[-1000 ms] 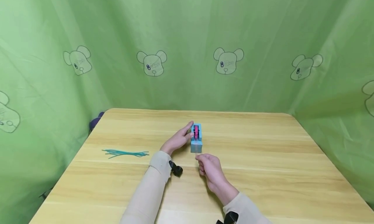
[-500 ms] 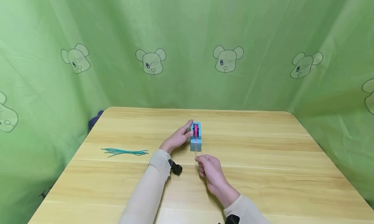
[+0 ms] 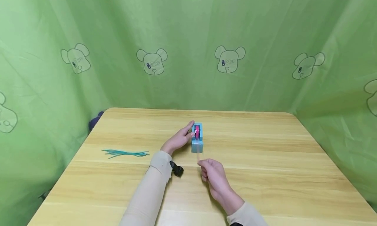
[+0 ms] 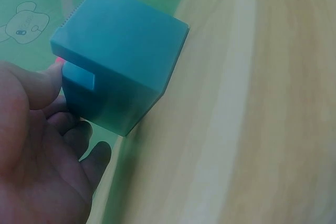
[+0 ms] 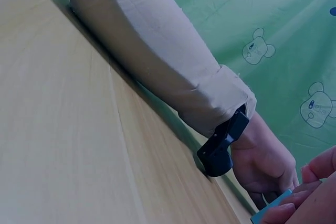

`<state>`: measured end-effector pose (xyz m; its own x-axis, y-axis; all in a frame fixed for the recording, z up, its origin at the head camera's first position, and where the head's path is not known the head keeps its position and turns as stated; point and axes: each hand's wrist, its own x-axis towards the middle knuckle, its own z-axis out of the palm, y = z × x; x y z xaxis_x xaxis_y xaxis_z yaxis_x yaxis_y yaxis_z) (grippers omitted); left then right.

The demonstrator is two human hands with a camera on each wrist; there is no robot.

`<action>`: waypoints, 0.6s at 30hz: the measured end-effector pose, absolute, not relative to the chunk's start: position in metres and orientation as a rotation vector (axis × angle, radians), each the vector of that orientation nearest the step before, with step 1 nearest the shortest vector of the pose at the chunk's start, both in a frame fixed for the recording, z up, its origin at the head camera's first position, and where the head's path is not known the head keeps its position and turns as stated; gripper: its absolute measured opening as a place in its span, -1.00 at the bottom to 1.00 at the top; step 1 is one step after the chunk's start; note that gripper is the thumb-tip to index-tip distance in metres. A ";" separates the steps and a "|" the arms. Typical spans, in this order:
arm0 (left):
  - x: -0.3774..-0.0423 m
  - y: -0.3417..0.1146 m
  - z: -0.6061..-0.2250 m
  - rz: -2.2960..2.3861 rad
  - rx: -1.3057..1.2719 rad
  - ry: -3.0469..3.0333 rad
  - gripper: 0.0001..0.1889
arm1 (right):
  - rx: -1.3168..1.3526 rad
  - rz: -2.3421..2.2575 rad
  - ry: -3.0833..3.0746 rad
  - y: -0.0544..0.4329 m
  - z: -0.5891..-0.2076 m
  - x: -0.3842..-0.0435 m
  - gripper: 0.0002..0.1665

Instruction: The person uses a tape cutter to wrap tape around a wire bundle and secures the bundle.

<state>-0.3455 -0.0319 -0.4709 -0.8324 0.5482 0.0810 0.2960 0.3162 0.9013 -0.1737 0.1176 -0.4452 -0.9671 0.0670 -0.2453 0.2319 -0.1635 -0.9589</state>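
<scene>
A light-blue tape dispenser (image 3: 197, 147) with a pink tape roll (image 3: 197, 131) stands on the table, its front toward me. My left hand (image 3: 178, 140) holds it from the left, fingers along the side wall and thumb at the upper edge by the roll. In the left wrist view the dispenser (image 4: 121, 51) shows its blue front, and the thumb touches its top edge. A strip of clear tape (image 3: 198, 158) runs from the dispenser toward me. My right hand (image 3: 215, 175) pinches its end between thumb and forefinger, with the other fingers curled.
A bundle of several teal thin sticks or wires (image 3: 125, 153) lies to the left on the wooden table (image 3: 279, 173). Green curtain (image 3: 188, 23) with bear-head prints surrounds the table. Something purple (image 3: 95, 120) shows beyond the left edge. A black wrist camera (image 3: 177, 169) sits on the left sleeve.
My right hand has drawn slightly toward me, and the visible tape strip has lengthened. The left hand stays on the dispenser. The head view has shifted slightly.
</scene>
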 end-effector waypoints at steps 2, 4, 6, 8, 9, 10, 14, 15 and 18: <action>-0.346 -0.032 -0.472 1.523 0.764 2.341 -0.37 | 0.352 -2.288 1.955 0.118 -0.445 -0.171 -0.68; -0.346 -0.032 -0.472 1.527 0.753 2.339 -0.37 | 0.350 -2.283 1.956 0.119 -0.445 -0.170 -0.73; -0.345 -0.032 -0.472 1.531 0.747 2.343 -0.37 | 0.342 -2.282 1.951 0.119 -0.444 -0.169 -0.77; -0.344 -0.033 -0.472 1.537 0.733 2.340 -0.36 | 0.337 -2.279 1.950 0.120 -0.444 -0.168 -0.80; -0.344 -0.033 -0.471 1.537 0.732 2.339 -0.36 | 0.335 -2.278 1.951 0.120 -0.444 -0.168 -0.80; -0.344 -0.033 -0.471 1.536 0.731 2.337 -0.36 | 0.333 -2.277 1.953 0.120 -0.445 -0.167 -0.81; -0.343 -0.032 -0.471 1.535 0.741 2.326 -0.36 | 0.329 -2.271 1.934 0.120 -0.445 -0.164 -0.84; -0.343 -0.031 -0.471 1.536 0.740 2.326 -0.36 | 0.325 -2.269 1.930 0.120 -0.446 -0.164 -0.85; -0.343 -0.032 -0.471 1.539 0.729 2.327 -0.36 | 0.319 -2.271 1.914 0.120 -0.447 -0.162 -0.83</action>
<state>-0.3432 -0.0316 -0.4711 -0.8411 0.5375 0.0595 0.2651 0.3138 0.9117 -0.1616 0.1204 -0.4465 -0.9654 0.0191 -0.2600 0.2531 -0.1715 -0.9521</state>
